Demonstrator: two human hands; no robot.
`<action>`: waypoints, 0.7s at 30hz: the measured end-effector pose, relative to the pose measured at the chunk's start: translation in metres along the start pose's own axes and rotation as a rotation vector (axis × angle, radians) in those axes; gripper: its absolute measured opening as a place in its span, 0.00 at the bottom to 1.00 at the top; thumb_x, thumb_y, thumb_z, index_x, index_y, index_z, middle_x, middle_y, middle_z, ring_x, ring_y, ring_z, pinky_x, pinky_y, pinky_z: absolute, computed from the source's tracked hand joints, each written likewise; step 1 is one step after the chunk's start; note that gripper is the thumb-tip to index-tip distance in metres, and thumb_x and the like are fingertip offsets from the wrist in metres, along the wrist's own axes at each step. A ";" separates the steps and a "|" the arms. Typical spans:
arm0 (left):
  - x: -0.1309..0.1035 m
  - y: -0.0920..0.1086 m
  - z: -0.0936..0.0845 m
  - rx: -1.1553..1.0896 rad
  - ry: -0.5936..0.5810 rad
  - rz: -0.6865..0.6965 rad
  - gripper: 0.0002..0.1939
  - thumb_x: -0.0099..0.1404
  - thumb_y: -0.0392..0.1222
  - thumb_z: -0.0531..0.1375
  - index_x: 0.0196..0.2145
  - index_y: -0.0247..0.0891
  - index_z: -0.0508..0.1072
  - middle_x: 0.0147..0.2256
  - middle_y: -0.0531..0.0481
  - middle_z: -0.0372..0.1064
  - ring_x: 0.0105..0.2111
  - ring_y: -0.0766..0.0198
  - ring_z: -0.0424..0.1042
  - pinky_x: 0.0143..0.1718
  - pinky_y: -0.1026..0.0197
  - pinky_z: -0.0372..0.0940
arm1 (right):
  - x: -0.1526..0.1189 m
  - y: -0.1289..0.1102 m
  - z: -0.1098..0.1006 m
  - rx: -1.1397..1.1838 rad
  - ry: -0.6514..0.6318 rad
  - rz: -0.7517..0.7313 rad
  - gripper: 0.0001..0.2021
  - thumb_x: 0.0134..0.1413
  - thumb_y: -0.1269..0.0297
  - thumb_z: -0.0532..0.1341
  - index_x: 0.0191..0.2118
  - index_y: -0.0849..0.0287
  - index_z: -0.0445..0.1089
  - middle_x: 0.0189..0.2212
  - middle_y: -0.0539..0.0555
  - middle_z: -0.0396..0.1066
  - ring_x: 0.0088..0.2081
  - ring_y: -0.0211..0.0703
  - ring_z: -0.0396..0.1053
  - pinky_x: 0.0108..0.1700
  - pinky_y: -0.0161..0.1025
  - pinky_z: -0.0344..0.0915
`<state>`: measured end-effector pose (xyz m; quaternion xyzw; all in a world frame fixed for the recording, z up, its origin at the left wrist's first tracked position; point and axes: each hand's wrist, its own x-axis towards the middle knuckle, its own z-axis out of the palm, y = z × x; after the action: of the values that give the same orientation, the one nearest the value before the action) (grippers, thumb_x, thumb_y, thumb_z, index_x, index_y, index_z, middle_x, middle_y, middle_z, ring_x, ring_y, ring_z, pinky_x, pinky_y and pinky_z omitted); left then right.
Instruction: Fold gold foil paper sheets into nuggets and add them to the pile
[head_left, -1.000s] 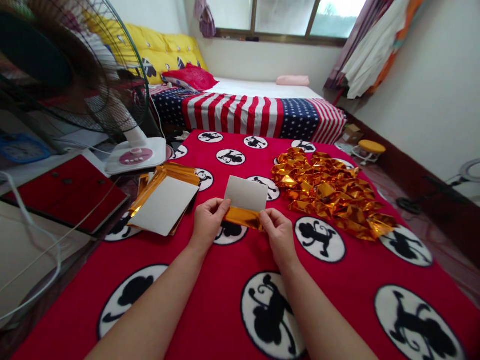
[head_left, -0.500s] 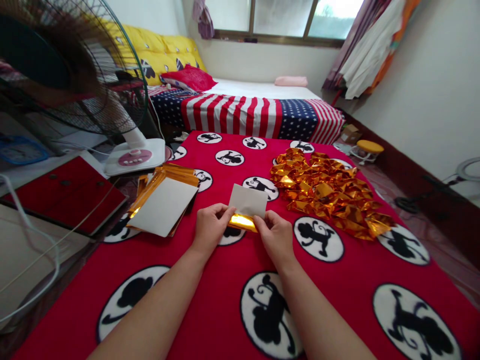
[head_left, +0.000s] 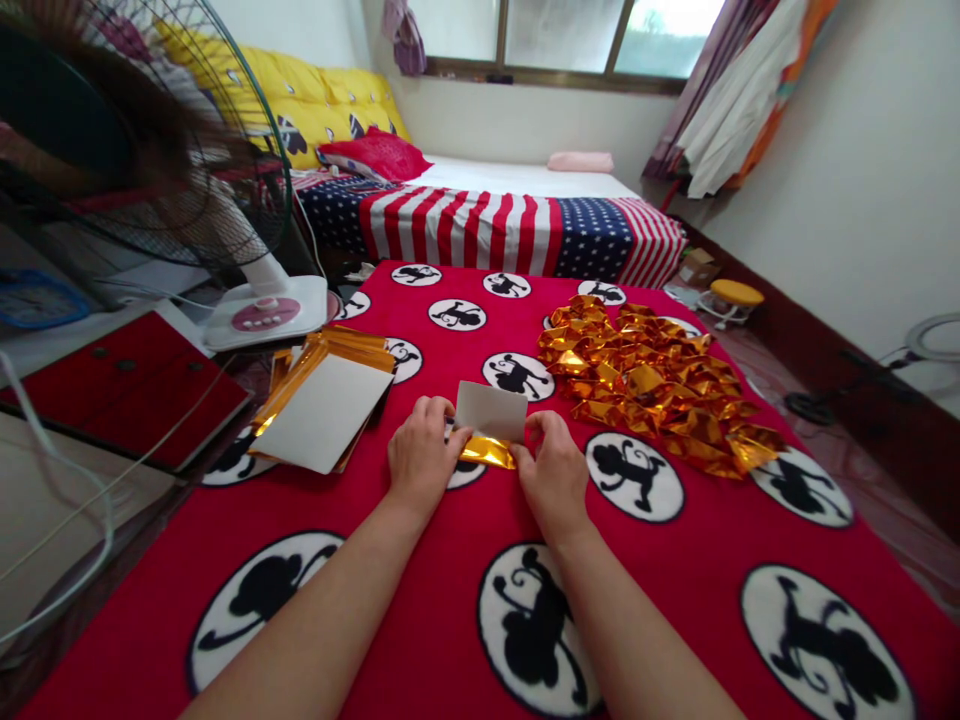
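Note:
A sheet of foil paper [head_left: 491, 409], grey-white on its upper part and shiny gold along a folded strip at the bottom, is held low over the red cloth. My left hand [head_left: 424, 450] grips its left edge, thumb on the gold strip. At the right edge, my right hand [head_left: 553, 470] holds it between thumb and fingers. A stack of gold-edged sheets [head_left: 326, 412] with a pale sheet on top lies to the left. Many folded gold foil pieces [head_left: 649, 380] are heaped on the right.
The red cloth [head_left: 420, 620] with monkey prints covers the table. A fan [head_left: 262, 310] stands at the left beside a dark red box [head_left: 124, 385]. Behind are a bed [head_left: 480, 230] and a yellow stool [head_left: 736, 292].
The grey upper part of the sheet has tilted and sits slightly lower and left. My left fingers have shifted up at its left edge. The fan blades have turned.

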<state>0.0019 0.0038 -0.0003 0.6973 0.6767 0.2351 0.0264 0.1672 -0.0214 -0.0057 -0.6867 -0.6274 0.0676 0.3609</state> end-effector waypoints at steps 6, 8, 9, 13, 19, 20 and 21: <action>0.000 0.000 0.001 -0.069 0.004 0.138 0.05 0.63 0.37 0.60 0.39 0.41 0.70 0.38 0.48 0.67 0.38 0.58 0.70 0.35 0.61 0.60 | -0.006 -0.005 0.003 -0.011 0.051 -0.028 0.17 0.49 0.76 0.56 0.47 0.58 0.62 0.40 0.55 0.72 0.36 0.48 0.71 0.33 0.39 0.58; 0.001 -0.003 0.004 -0.137 -0.042 0.190 0.04 0.63 0.34 0.58 0.35 0.41 0.71 0.35 0.49 0.68 0.36 0.60 0.70 0.37 0.61 0.61 | -0.007 -0.004 0.005 -0.007 0.061 -0.027 0.18 0.49 0.76 0.56 0.48 0.59 0.61 0.39 0.55 0.72 0.36 0.48 0.71 0.33 0.39 0.57; 0.001 -0.005 0.006 -0.171 -0.056 0.204 0.05 0.63 0.33 0.57 0.34 0.40 0.72 0.35 0.49 0.68 0.35 0.61 0.69 0.37 0.62 0.61 | -0.007 -0.003 0.005 -0.006 0.060 -0.028 0.18 0.49 0.76 0.56 0.48 0.59 0.61 0.39 0.55 0.72 0.35 0.48 0.71 0.33 0.39 0.57; 0.004 -0.011 0.011 -0.263 -0.078 0.220 0.06 0.64 0.35 0.57 0.33 0.39 0.74 0.33 0.49 0.68 0.35 0.62 0.70 0.38 0.61 0.62 | -0.007 -0.003 0.003 -0.038 -0.067 -0.067 0.08 0.55 0.75 0.55 0.39 0.57 0.66 0.34 0.53 0.71 0.32 0.42 0.69 0.31 0.36 0.53; 0.002 -0.006 0.008 -0.257 -0.139 0.153 0.12 0.60 0.49 0.63 0.35 0.38 0.75 0.33 0.50 0.69 0.33 0.62 0.70 0.35 0.61 0.62 | -0.006 -0.008 -0.001 -0.098 -0.167 -0.020 0.04 0.56 0.71 0.58 0.33 0.56 0.68 0.31 0.49 0.69 0.30 0.37 0.65 0.28 0.36 0.47; 0.001 -0.005 0.006 -0.240 -0.138 0.154 0.14 0.58 0.51 0.64 0.35 0.38 0.75 0.34 0.50 0.69 0.34 0.61 0.70 0.36 0.60 0.62 | -0.006 -0.009 0.000 -0.103 -0.174 -0.010 0.02 0.56 0.69 0.59 0.33 0.56 0.68 0.31 0.48 0.69 0.30 0.37 0.65 0.28 0.36 0.47; 0.001 -0.003 0.005 -0.227 -0.142 0.160 0.16 0.57 0.53 0.65 0.36 0.38 0.75 0.35 0.49 0.69 0.34 0.60 0.70 0.36 0.60 0.62 | -0.006 -0.010 0.000 -0.108 -0.179 -0.004 0.01 0.56 0.68 0.59 0.33 0.56 0.68 0.31 0.48 0.69 0.30 0.37 0.65 0.28 0.36 0.47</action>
<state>0.0006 0.0061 -0.0060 0.7562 0.5847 0.2616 0.1339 0.1576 -0.0272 -0.0024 -0.6952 -0.6611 0.0941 0.2659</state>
